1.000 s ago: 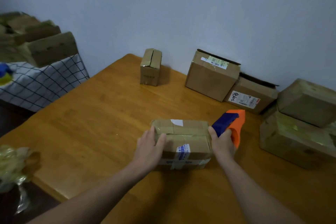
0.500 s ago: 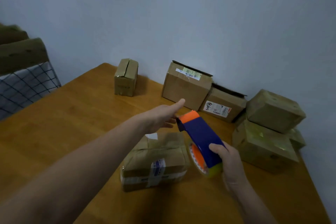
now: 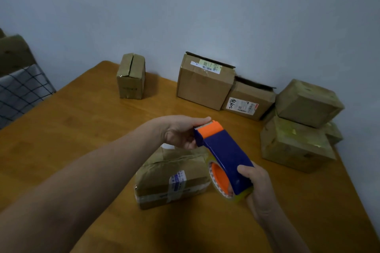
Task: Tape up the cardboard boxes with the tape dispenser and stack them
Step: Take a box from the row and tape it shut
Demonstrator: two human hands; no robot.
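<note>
Left hand (image 3: 181, 131) now holding tape dispenser (image 3: 224, 150), wooden table (image 3: 82, 129), pale wall (image 3: 185, 6)

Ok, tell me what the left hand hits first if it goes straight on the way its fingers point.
The left hand points right, and its fingertips are already at the orange front of the tape dispenser, so that comes first.

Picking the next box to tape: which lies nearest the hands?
The flat box with the blue label, under the tape dispenser; the rest sit farther back.
</note>
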